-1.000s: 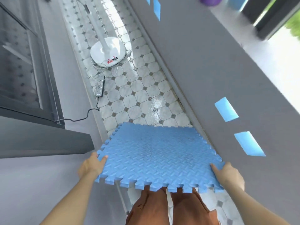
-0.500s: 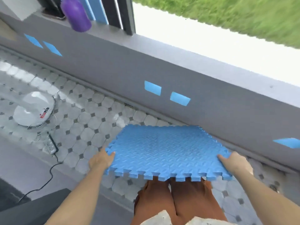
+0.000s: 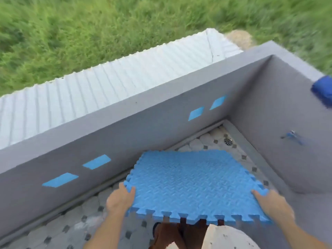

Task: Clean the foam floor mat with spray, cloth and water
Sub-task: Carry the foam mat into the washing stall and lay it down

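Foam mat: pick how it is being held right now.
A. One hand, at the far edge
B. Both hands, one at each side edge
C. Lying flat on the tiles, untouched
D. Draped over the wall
B: the left hand and the right hand each grip a side edge of the foam mat, which is held above the tiled floor.

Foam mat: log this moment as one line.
foam mat held level above tiled floor | left hand grips left edge | right hand grips right edge | floor drain in corner ahead

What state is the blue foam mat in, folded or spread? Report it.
Spread: the foam mat lies flat and open between the left hand and right hand, no fold visible.
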Motion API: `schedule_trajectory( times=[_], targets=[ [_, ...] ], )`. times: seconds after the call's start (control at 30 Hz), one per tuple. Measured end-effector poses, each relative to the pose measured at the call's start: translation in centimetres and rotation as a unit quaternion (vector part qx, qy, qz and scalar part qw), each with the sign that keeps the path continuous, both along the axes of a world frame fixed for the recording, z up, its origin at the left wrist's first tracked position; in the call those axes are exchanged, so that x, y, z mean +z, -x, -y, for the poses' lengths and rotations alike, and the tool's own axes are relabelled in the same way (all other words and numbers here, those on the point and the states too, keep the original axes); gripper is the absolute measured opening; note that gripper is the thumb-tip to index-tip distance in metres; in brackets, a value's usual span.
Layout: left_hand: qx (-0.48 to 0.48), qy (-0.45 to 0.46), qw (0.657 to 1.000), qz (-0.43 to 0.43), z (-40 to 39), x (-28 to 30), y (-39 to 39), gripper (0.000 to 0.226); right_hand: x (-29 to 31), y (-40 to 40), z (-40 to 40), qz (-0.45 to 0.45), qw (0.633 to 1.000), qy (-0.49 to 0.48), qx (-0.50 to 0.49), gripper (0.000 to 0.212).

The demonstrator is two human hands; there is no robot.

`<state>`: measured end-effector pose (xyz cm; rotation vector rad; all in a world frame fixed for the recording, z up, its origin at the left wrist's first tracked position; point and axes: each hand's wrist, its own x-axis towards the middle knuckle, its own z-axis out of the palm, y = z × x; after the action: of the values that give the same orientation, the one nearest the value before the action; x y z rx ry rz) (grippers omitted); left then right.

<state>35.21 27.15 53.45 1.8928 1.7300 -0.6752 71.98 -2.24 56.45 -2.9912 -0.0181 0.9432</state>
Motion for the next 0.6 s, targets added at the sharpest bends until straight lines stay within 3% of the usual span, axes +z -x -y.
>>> schedule_trajectory(
  times=[0.27, 0.6],
  targets=[
    [-0.188, -0.022, 0.982, 0.008, -1.3, -0.2, -18.9, 0.060, 0.2, -6.1, 10.4, 0.025, 0.980, -0.022, -0.194, 0.069],
    [-0.318, -0.001, 0.947, 0.033, -1.7, -3.2, -34.8, 0.071, -3.2, -8.1, 15.9, 0.000, 0.942, -0.001, -0.337, 0.071]
  ],
)
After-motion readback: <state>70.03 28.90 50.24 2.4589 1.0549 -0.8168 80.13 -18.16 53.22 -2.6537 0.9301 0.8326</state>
